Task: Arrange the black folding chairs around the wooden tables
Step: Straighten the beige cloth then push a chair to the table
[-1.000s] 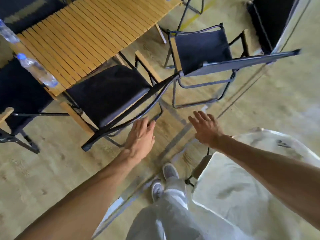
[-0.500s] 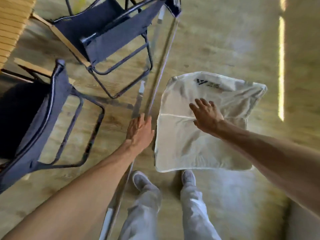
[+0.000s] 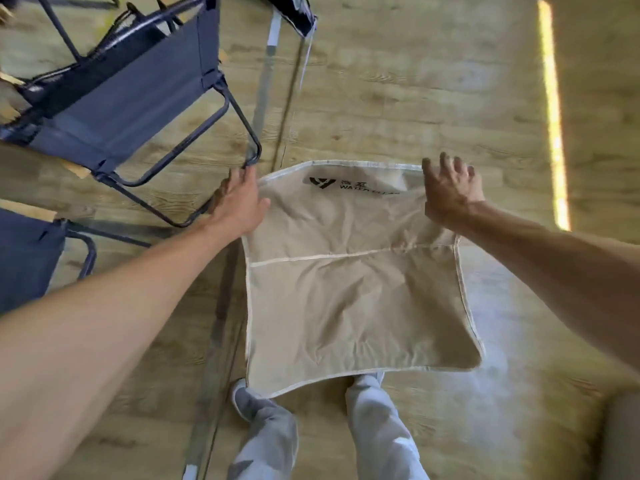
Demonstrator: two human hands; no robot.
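Below the head camera, a beige fabric panel with a printed logo near its far edge is spread flat over the wood-grain floor; what holds it up is not visible. It looks like the seat or back of another folding chair, though that is a guess.

Left hand: fingers loosely extended and together, palm down, at the panel's left far corner. Fingertips sit right beside the bent foot tube of the nearest black folding chair; contact with the tube cannot be confirmed. Nothing clasped.

Right hand: fingers spread wide, hovering over the panel's right far corner, gripping nothing.

Both hands frame the panel's far edge, probably to take it by its two corners at once.

Task items: the nearest black chair stands unfolded at upper left, backrest toward the camera. A second black chair shows at the left edge. No wooden table is clearly in view. Motion blur softens the edges.

Grey trousers and shoes stand just under the panel's near edge.
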